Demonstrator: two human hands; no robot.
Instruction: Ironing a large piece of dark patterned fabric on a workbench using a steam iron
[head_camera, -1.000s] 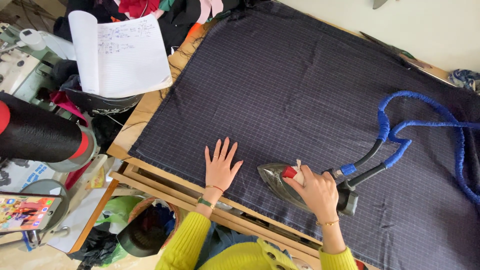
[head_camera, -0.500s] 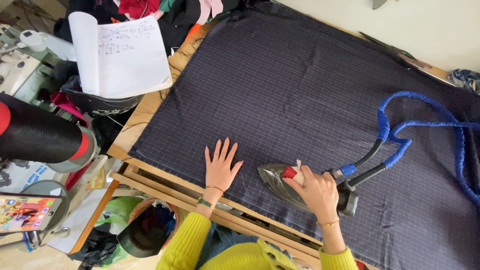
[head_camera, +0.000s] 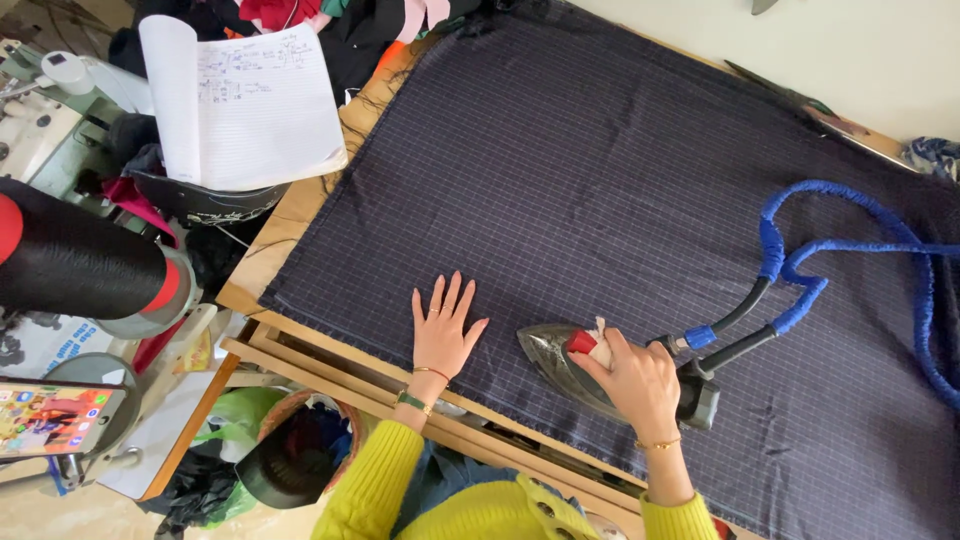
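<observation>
A dark navy checked cloth (head_camera: 620, 180) lies spread over the wooden table (head_camera: 300, 215). My left hand (head_camera: 443, 330) rests flat on the cloth near its front edge, fingers spread. My right hand (head_camera: 637, 382) grips the handle of a steam iron (head_camera: 552, 357) that sits sole-down on the cloth, its pointed tip aimed left toward my left hand. A blue-wrapped hose (head_camera: 800, 265) and black cable run from the iron's rear and loop off to the right.
An open squared notebook (head_camera: 245, 100) lies at the table's left corner over heaped clothes (head_camera: 330, 20). A large black thread cone (head_camera: 70, 262) and a sewing machine (head_camera: 30, 110) stand left. A phone (head_camera: 50, 415) and a bin (head_camera: 290, 465) sit below the table edge.
</observation>
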